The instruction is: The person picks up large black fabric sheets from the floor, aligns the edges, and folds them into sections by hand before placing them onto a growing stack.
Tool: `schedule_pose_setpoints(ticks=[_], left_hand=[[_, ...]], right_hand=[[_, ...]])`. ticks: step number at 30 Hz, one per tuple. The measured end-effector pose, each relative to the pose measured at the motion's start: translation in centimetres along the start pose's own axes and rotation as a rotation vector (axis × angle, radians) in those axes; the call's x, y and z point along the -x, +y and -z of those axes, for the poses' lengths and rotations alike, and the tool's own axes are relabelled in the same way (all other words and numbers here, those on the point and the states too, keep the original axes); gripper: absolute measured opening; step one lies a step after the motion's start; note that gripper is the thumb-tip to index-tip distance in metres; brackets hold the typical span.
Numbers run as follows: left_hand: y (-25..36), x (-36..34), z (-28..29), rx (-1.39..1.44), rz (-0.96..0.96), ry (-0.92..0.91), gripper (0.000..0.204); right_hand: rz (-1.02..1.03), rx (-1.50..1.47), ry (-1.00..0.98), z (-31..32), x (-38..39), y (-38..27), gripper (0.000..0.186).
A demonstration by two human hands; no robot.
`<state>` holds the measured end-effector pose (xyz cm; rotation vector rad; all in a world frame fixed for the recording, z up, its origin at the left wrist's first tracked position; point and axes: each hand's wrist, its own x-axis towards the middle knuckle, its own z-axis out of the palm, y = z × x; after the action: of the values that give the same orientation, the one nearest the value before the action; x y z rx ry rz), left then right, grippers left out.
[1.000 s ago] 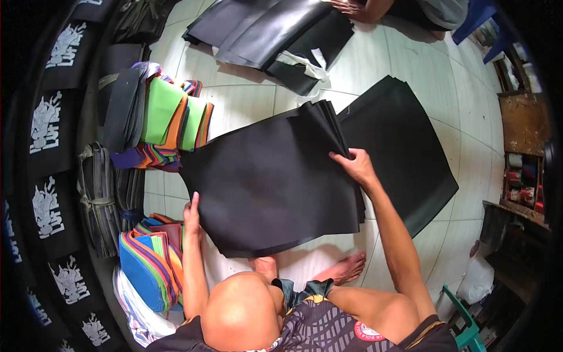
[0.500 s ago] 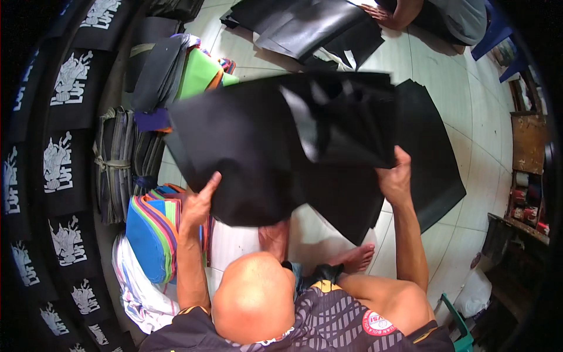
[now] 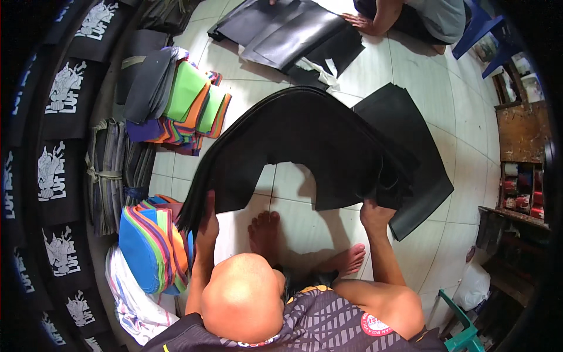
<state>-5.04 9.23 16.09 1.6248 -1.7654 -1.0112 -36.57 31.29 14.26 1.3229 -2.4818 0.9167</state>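
Observation:
Between my hands a stack of black fabric sheets bows upward in an arch over the tiled floor. The near edge has a curved cut-out, through which floor tiles show. My left hand grips the stack's left end, where many thin layers fan out. At the other end my right hand is closed on the near right corner; the layers there are bunched and loose. Partly under the right side lies another black sheet pile on the floor.
Left of me are bundles of coloured pieces, more coloured cloth, a tied dark bundle and printed black panels. Ahead, another person's hand rests beside black sheets. A green plastic stool stands at lower right.
The black stack went from a spread, creased shape to an upward arch with its layers fanned at the left. Both hands moved lower, my right hand slightly leftward.

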Motion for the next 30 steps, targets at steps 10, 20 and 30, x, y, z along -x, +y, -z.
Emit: schedule_pose_setpoints(ticks=[10, 20, 30], left_hand=[[6.9, -9.0, 6.6, 0.316, -0.027, -0.079, 0.028], [-13.8, -17.1, -3.7, -0.223, 0.019, -0.096, 0.065], [3.4, -2.6, -17.3, 0.238, -0.102, -0.557, 0.05]], right_hand=[[-0.467, -1.009, -0.328, 2.2, -16.1, -2.9, 0.04], [-0.64, -0.32, -0.445, -16.4, -10.8, 4.3, 0.087], [-0.245, 0.034, -0.164, -8.2, -1.1, -0.4, 0.069]])
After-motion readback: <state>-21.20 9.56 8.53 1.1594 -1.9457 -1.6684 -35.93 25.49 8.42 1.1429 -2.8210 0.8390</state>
